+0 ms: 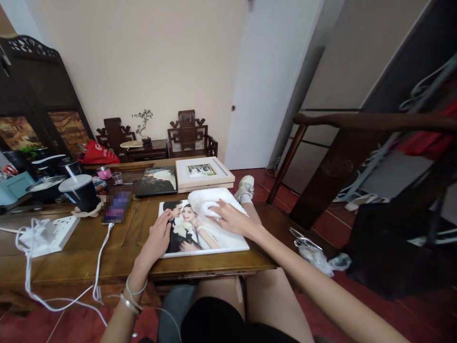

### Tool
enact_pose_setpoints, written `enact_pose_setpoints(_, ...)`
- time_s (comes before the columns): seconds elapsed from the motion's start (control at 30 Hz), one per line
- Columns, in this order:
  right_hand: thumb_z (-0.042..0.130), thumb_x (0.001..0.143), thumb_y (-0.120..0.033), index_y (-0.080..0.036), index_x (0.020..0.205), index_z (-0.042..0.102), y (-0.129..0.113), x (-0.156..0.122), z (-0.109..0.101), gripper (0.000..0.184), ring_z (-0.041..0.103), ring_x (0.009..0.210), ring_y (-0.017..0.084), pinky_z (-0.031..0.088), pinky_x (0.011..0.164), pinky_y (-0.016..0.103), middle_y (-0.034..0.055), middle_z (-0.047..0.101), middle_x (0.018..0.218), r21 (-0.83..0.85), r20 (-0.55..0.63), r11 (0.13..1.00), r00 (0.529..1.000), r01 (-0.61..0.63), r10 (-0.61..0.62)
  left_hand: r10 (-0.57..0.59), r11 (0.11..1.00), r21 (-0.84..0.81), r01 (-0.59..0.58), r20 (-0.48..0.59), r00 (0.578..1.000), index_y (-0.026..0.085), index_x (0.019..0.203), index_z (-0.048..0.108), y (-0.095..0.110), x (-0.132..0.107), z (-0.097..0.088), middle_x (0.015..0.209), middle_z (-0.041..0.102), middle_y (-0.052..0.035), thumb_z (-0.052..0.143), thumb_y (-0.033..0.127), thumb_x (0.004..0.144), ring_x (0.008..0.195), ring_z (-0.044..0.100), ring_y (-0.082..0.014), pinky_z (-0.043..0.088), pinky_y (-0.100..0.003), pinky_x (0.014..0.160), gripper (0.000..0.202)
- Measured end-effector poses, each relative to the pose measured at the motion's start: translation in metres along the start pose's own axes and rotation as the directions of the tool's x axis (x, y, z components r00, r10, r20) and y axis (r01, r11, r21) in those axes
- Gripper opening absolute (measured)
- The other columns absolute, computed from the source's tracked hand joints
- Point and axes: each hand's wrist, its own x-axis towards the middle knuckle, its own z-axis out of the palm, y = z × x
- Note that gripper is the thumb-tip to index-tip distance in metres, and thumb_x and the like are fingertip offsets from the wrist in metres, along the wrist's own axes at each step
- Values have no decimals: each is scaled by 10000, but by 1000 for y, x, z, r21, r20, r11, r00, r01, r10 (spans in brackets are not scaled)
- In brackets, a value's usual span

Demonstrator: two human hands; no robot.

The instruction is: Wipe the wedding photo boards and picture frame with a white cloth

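A wedding photo panel (pixel 214 240) with white edges lies flat near the front edge of the wooden table. My left hand (pixel 159 237) rests on its left side, fingers stretched out and lying flat. Bunched under the fingers of my right hand (pixel 232 218) is a fluffy white towel (pixel 205 196), pressed against the panel's upper right part. The towel covers that corner of the picture and hangs close to the table's right edge.
Behind the panel lie a dark photo panel (pixel 157 181) and a white framed picture (pixel 205 174). To the left are a phone (pixel 117 207) on a white cable, a lidded cup (pixel 80 190) and a power strip (pixel 64 233). A wooden chair (pixel 332 162) stands right.
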Motion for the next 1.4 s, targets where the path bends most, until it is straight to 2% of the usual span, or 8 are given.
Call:
enact_pose_setpoints(0.2,469,698,-50,-176,867,652,-42,-81,-6,280,361,1346,293,225,1128,529,144,499,1383,76,82,994,993,75,-81,6,1000,10,-6,2,1000,221,1266,511,-1,1,1,1472,414,-94,335,261,946,1386,341,-201,273,-469,1126,367)
enact_pose_setpoints(0.33,464,622,-26,-198,821,655,-62,-109,-8,325,295,1385,279,142,1159,543,101,492,1403,80,119,988,982,136,-145,19,1000,24,-19,6,1000,199,1270,507,-2,2,2,1473,408,-113,326,247,942,1388,337,-209,284,-475,1120,378)
enact_pose_setpoints(0.47,462,631,-27,-177,854,659,-59,-92,-11,333,332,1367,277,190,1147,521,137,524,1366,67,130,989,982,129,-137,29,999,39,-30,23,999,188,1286,494,-2,1,1,1479,398,-122,316,244,945,1391,329,-208,281,-473,1123,388)
enact_pose_setpoints(0.73,427,858,-106,-141,1102,645,-6,5,0,329,572,1085,289,409,958,440,143,649,1147,-29,39,997,997,75,-73,31,999,25,-31,29,999,220,1282,497,-2,1,-1,1478,403,-99,325,258,951,1390,332,-196,271,-473,1128,375)
enact_pose_setpoints(0.87,437,880,-132,-123,1106,644,6,27,4,306,602,991,280,436,899,411,142,677,1038,-45,15,999,1000,-5,6,17,1000,14,-18,37,999,205,1295,486,0,0,-2,1483,393,-106,326,248,949,1392,327,-197,273,-464,1129,384)
enact_pose_setpoints(0.97,442,842,-83,-134,1136,635,-3,14,6,355,554,1115,288,402,965,451,146,638,1158,-42,2,998,999,39,-39,-7,1000,27,6,46,999,198,1298,482,3,0,-2,1487,389,-104,320,250,952,1394,321,-199,266,-470,1131,386)
enact_pose_setpoints(1.23,469,718,-50,-160,959,660,-62,-77,-2,327,324,1369,274,193,1138,541,153,535,1341,81,92,993,991,88,-96,-25,997,69,21,60,998,161,1315,464,5,0,-1,1494,371,-124,301,231,953,1398,310,-204,281,-474,1122,403)
enact_pose_setpoints(1.4,477,705,-53,-161,962,668,-72,-83,-4,337,316,1376,255,166,1148,527,158,554,1324,131,159,986,979,105,-126,-12,997,79,8,53,998,153,1306,471,3,1,0,1489,375,-134,306,223,950,1397,313,-206,284,-464,1123,399)
